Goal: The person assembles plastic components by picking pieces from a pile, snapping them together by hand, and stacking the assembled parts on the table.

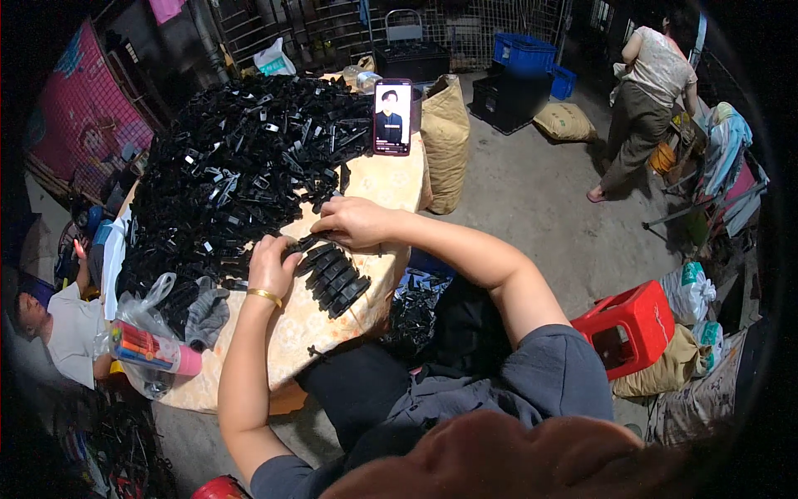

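At the table's near side, my left hand (271,269), with a gold bangle on the wrist, closes its thumb and fingers at one end of a small black plastic clip (306,242). The fingers of my right hand (356,222) bend down and pinch the same dark piece from the other side. Just below them a neat row of black clips (336,281) lies side by side on the patterned tablecloth (312,328). A large heap of loose black clips (241,158) spreads beyond my hands. Fine details of the held piece are hidden by my fingers.
A phone (392,118) stands upright at the far right. A pink-capped tube of coloured pens (156,349) and a grey cloth (206,312) lie left. A red stool (628,328), a tan sack (445,143) and two people (652,79) are around the table.
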`<state>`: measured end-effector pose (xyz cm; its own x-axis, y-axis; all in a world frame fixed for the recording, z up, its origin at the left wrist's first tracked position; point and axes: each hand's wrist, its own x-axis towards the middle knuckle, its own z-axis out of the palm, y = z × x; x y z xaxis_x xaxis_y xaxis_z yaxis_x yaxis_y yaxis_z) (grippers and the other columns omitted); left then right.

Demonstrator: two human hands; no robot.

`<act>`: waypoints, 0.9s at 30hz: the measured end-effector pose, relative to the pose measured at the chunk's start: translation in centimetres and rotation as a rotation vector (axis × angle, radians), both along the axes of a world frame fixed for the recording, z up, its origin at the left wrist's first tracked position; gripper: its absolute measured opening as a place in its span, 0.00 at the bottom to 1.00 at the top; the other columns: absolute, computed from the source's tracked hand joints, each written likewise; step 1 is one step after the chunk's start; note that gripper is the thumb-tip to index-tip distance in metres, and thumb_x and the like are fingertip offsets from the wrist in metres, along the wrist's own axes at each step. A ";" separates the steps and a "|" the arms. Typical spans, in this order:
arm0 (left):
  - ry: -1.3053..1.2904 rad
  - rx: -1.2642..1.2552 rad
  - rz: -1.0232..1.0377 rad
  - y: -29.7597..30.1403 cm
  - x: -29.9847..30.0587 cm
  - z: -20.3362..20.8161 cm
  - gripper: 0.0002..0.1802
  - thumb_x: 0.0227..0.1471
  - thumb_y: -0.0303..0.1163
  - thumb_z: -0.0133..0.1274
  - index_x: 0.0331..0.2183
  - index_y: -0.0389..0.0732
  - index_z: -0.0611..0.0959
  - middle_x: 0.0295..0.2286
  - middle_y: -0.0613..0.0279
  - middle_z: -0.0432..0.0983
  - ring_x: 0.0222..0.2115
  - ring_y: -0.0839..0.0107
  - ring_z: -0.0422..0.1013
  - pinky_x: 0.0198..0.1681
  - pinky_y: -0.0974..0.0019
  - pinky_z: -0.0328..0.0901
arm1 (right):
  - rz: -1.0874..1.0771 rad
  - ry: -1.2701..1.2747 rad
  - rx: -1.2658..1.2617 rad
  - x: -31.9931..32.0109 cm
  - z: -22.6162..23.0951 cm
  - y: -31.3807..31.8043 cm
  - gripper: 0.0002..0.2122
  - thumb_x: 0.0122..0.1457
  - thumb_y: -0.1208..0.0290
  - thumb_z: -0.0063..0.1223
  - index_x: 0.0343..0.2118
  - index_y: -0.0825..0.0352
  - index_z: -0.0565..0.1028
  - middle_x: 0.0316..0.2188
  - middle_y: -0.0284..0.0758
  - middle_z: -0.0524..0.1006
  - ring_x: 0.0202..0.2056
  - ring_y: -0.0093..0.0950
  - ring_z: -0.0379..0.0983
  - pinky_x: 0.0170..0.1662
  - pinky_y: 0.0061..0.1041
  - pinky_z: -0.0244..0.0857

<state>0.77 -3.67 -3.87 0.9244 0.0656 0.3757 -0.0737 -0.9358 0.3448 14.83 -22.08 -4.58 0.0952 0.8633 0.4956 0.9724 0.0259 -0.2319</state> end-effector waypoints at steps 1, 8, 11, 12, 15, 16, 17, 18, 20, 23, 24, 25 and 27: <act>-0.001 0.000 0.000 0.0 0.0 0.0 0.12 0.39 0.30 0.58 0.31 0.39 0.79 0.29 0.53 0.70 0.35 0.55 0.66 0.40 0.60 0.62 | 0.000 -0.001 0.000 0.1 -0.2 0.0 0.13 0.47 0.69 0.54 0.37 0.64 0.75 0.29 0.38 0.71 0.35 0.37 0.68 0.38 0.34 0.63; 0.019 0.000 -0.002 -0.1 -0.2 0.4 0.12 0.39 0.30 0.58 0.32 0.39 0.79 0.30 0.54 0.70 0.36 0.54 0.66 0.41 0.60 0.62 | -0.007 -0.013 -0.013 0.3 -0.3 -0.1 0.13 0.46 0.72 0.53 0.37 0.64 0.75 0.29 0.38 0.71 0.35 0.37 0.69 0.38 0.33 0.64; 0.025 -0.014 -0.008 -0.1 0.0 0.3 0.13 0.39 0.30 0.58 0.32 0.39 0.79 0.30 0.54 0.70 0.36 0.54 0.66 0.41 0.60 0.62 | -0.015 0.081 -0.074 0.8 0.3 -0.5 0.18 0.44 0.73 0.51 0.42 0.65 0.72 0.30 0.40 0.73 0.34 0.38 0.70 0.38 0.32 0.65; 0.035 -0.019 -0.002 0.0 0.0 0.1 0.13 0.39 0.30 0.58 0.32 0.39 0.79 0.30 0.54 0.70 0.36 0.55 0.66 0.41 0.60 0.62 | -0.018 0.200 -0.134 0.8 0.7 -0.6 0.21 0.44 0.74 0.50 0.45 0.66 0.70 0.31 0.41 0.74 0.34 0.38 0.71 0.38 0.32 0.66; 0.036 -0.041 -0.024 0.1 0.0 0.2 0.13 0.39 0.30 0.58 0.32 0.39 0.79 0.30 0.54 0.70 0.36 0.55 0.66 0.41 0.60 0.62 | -0.114 0.354 0.143 2.7 2.4 -2.0 0.31 0.45 0.73 0.49 0.56 0.66 0.56 0.34 0.43 0.76 0.33 0.33 0.75 0.38 0.28 0.68; 0.034 -0.039 -0.022 0.1 0.1 0.3 0.13 0.39 0.30 0.58 0.32 0.39 0.79 0.30 0.54 0.70 0.36 0.55 0.66 0.41 0.60 0.62 | -0.141 0.356 0.249 4.9 3.2 -2.4 0.32 0.46 0.73 0.49 0.57 0.65 0.55 0.33 0.41 0.77 0.32 0.31 0.75 0.37 0.27 0.69; 0.036 -0.040 -0.022 0.2 0.1 0.2 0.13 0.39 0.30 0.58 0.32 0.39 0.79 0.29 0.54 0.70 0.36 0.55 0.66 0.40 0.60 0.62 | -0.139 0.434 0.422 6.6 4.6 -3.2 0.31 0.46 0.72 0.51 0.56 0.65 0.55 0.32 0.40 0.77 0.31 0.29 0.75 0.36 0.26 0.69; 0.042 -0.036 -0.010 0.5 -0.1 0.1 0.13 0.39 0.30 0.58 0.32 0.39 0.79 0.29 0.54 0.70 0.35 0.55 0.66 0.40 0.60 0.62 | -0.331 0.545 0.385 7.6 7.3 -4.4 0.32 0.47 0.72 0.53 0.56 0.66 0.55 0.31 0.38 0.77 0.31 0.28 0.75 0.37 0.26 0.69; 0.039 -0.032 -0.002 0.6 -0.3 0.0 0.13 0.40 0.30 0.58 0.32 0.39 0.79 0.29 0.54 0.70 0.35 0.55 0.66 0.40 0.60 0.62 | -0.274 0.480 0.640 11.5 12.1 -7.7 0.35 0.52 0.70 0.55 0.59 0.68 0.48 0.33 0.40 0.76 0.28 0.24 0.73 0.29 0.19 0.69; -0.008 -0.023 -0.083 -1.6 1.6 0.4 0.13 0.40 0.30 0.57 0.32 0.39 0.79 0.29 0.54 0.70 0.35 0.55 0.66 0.40 0.60 0.62 | -0.307 0.697 0.954 20.2 19.5 -19.0 0.40 0.49 0.75 0.54 0.61 0.62 0.40 0.24 0.41 0.76 0.15 0.26 0.67 0.15 0.28 0.61; -0.017 -0.015 -0.063 -1.1 1.4 0.1 0.13 0.40 0.30 0.57 0.32 0.39 0.79 0.29 0.53 0.70 0.35 0.55 0.66 0.40 0.60 0.62 | -0.387 0.729 1.010 21.0 21.4 -19.8 0.41 0.48 0.77 0.53 0.61 0.62 0.41 0.15 0.35 0.70 0.13 0.24 0.65 0.15 0.27 0.60; -0.003 -0.013 -0.018 0.0 0.3 -0.2 0.13 0.40 0.30 0.57 0.32 0.39 0.79 0.29 0.53 0.70 0.35 0.55 0.66 0.40 0.60 0.62 | -0.318 0.782 1.111 19.2 22.7 -17.8 0.42 0.46 0.78 0.53 0.61 0.64 0.39 0.13 0.33 0.68 0.13 0.23 0.64 0.14 0.25 0.59; 0.002 -0.005 0.023 0.6 -0.6 -0.1 0.12 0.41 0.30 0.57 0.33 0.39 0.79 0.29 0.53 0.70 0.35 0.55 0.66 0.40 0.60 0.62 | -0.419 0.728 1.131 17.2 25.0 -18.7 0.43 0.45 0.79 0.53 0.61 0.65 0.38 0.14 0.32 0.68 0.13 0.22 0.64 0.14 0.25 0.58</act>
<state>0.20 -3.11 -3.94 0.9233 0.0891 0.3735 -0.0512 -0.9355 0.3496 32.08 -40.79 20.43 0.7742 -0.1190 0.6217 0.6271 0.2770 -0.7280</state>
